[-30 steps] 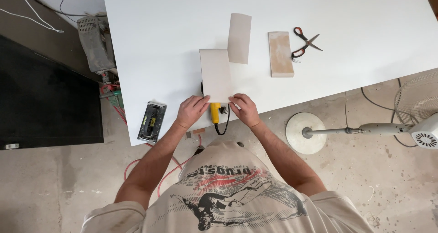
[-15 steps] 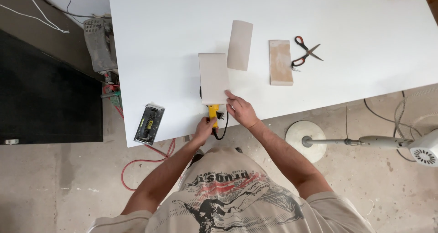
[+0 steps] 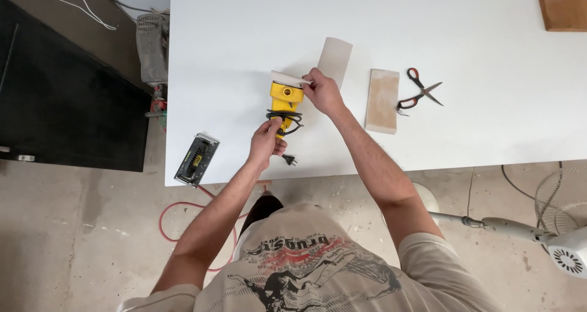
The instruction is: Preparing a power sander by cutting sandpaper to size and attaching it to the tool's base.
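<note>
A yellow power sander (image 3: 285, 98) with a black cord wound round its handle stands tipped up on the white table (image 3: 244, 37). My left hand (image 3: 268, 140) grips its handle end, by the black plug (image 3: 289, 160). My right hand (image 3: 322, 91) pinches the edge of the sheet of sandpaper (image 3: 290, 78) at the sander's base. A second sheet of sandpaper (image 3: 335, 59) lies just beyond my right hand.
A tan sandpaper sheet (image 3: 382, 100) and red-handled scissors (image 3: 418, 92) lie to the right. A black and silver tool (image 3: 196, 159) sits at the table's front left corner. A red cable (image 3: 168, 220) loops on the floor; a fan (image 3: 562, 251) stands at right.
The sander, lying flat under the sandpaper before, has been tipped up so its yellow body shows. My left hand took its handle and my right hand moved up to the sheet's edge.
</note>
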